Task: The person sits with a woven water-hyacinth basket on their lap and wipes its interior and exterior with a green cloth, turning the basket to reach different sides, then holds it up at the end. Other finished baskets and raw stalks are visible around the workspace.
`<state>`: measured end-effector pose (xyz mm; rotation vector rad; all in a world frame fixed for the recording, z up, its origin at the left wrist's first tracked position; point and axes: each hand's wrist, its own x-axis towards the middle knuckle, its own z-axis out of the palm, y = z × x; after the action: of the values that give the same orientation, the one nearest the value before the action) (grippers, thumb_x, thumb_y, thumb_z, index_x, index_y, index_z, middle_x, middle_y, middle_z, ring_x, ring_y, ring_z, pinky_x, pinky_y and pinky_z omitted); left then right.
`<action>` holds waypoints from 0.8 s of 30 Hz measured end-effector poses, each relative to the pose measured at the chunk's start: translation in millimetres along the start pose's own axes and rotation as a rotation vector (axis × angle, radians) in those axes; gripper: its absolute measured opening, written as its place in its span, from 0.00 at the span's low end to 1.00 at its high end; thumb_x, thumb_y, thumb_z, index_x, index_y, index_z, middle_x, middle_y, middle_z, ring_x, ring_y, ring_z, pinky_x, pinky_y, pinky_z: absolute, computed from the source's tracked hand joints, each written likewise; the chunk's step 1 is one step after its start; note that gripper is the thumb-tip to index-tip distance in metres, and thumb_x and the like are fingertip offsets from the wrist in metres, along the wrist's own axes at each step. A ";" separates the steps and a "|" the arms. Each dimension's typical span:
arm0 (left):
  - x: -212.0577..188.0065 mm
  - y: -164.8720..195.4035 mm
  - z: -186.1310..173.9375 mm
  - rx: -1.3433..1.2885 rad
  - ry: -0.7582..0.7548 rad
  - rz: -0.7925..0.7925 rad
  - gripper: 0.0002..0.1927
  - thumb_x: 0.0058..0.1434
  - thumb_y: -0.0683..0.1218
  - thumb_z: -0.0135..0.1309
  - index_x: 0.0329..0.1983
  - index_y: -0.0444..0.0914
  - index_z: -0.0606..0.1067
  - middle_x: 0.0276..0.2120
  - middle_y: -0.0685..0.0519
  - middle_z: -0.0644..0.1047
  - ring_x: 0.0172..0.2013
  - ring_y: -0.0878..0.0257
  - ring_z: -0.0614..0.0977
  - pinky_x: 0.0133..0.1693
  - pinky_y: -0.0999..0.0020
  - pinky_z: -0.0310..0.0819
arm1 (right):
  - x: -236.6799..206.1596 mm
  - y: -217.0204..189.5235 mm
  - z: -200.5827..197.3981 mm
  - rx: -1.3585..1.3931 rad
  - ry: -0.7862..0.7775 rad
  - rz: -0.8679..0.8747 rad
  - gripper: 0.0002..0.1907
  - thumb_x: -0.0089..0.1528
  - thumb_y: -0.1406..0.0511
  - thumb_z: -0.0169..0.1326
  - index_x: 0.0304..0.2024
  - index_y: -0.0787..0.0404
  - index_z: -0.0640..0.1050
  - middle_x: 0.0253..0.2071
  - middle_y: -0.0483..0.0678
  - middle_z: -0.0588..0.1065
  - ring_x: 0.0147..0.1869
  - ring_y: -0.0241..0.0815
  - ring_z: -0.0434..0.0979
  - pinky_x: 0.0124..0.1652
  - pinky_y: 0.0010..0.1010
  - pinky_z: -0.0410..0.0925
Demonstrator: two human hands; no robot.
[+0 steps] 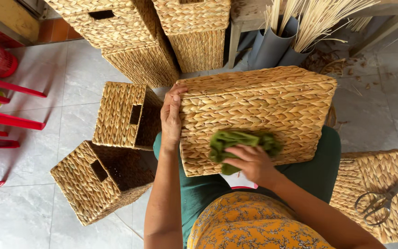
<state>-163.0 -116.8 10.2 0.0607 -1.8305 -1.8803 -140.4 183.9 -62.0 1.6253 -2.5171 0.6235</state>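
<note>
I'm wiping the woven basket (259,115) on my lap, left hand (171,117) gripping its nine o'clock edge, right hand (253,163) pressing a green cloth (236,140) at six o'clock; next, I'd judge, sweeping toward twelve.

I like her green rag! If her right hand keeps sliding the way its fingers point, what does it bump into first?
Probably her own left hand, gripping the big woven basket's left edge. The right hand presses the green cloth leftward across the basket.
</note>
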 end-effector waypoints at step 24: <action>-128.2 93.2 -32.4 0.052 -0.051 0.267 0.24 0.75 0.59 0.45 0.35 0.38 0.80 0.39 0.47 0.83 0.54 0.54 0.78 0.69 0.52 0.59 | -109.4 180.5 -149.2 1.476 0.875 0.802 0.19 0.72 0.64 0.55 0.62 0.69 0.75 0.57 0.54 0.78 0.57 0.47 0.82 0.57 0.39 0.76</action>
<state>-9.4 -93.8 55.1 -0.2054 -1.8209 -1.6632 -275.6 397.8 -9.2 -0.0772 -1.7096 2.8086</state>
